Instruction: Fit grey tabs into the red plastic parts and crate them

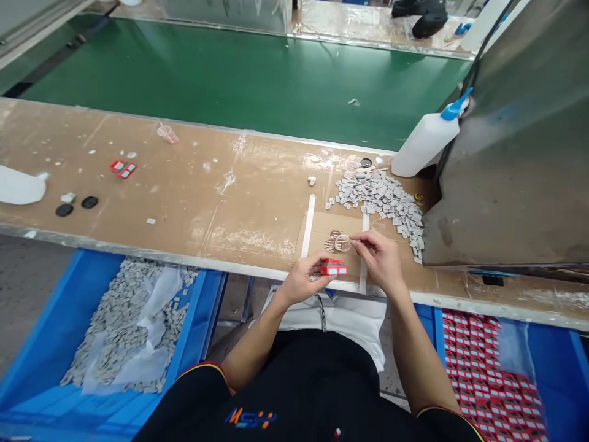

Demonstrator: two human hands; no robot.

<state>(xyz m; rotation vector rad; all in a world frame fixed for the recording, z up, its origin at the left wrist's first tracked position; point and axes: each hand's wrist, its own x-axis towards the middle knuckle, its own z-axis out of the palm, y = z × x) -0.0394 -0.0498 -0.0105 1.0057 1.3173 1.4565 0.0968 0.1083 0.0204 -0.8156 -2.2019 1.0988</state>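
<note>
My left hand [305,279] is closed round a small red part with a pale window [334,267], held at the near edge of the brown bench [193,196]. My right hand [380,258] pinches a thin stick-like tool [356,242] whose tip points left at a small clear ring [342,242] lying on the bench. A heap of small grey square chips [384,199] spreads just beyond my right hand.
A white squeeze bottle with a blue nozzle [426,142] leans against a grey metal housing [519,153] at right. Blue bins below hold grey chips [124,325] and red parts [488,380]. Black discs [76,205], another red part [123,168] and a green conveyor belt [257,73] lie beyond.
</note>
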